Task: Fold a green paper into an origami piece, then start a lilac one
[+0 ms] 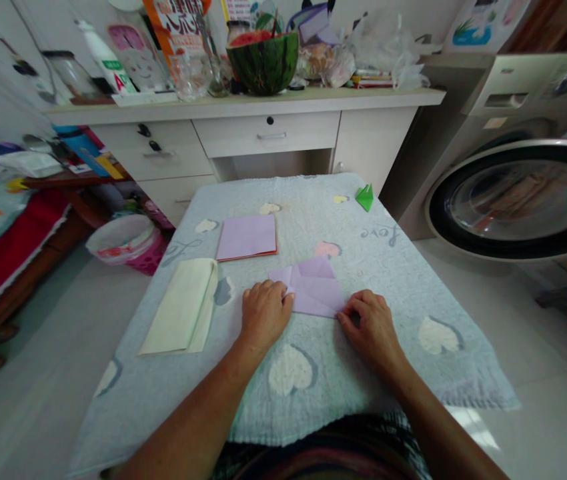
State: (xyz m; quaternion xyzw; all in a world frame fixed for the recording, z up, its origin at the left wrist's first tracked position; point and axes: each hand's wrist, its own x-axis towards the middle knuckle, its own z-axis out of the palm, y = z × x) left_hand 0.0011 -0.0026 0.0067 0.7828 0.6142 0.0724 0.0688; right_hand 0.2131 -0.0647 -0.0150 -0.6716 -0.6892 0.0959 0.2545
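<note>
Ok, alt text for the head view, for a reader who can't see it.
A person's left hand and right hand touch a creased purple paper on a heart-patterned cloth. Beyond lie a purple square with red beneath and a small green folded paper; a folded cream sheet lies to the left. A cut watermelon sits on the counter behind.

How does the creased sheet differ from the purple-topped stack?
The purple sheet is creased and irregular; the paper stack is flat and four-sided. The left hand and right hand touch the sheet, not the stack. The stack shows red edges, the sheet none. Both lie on the cloth.
</note>
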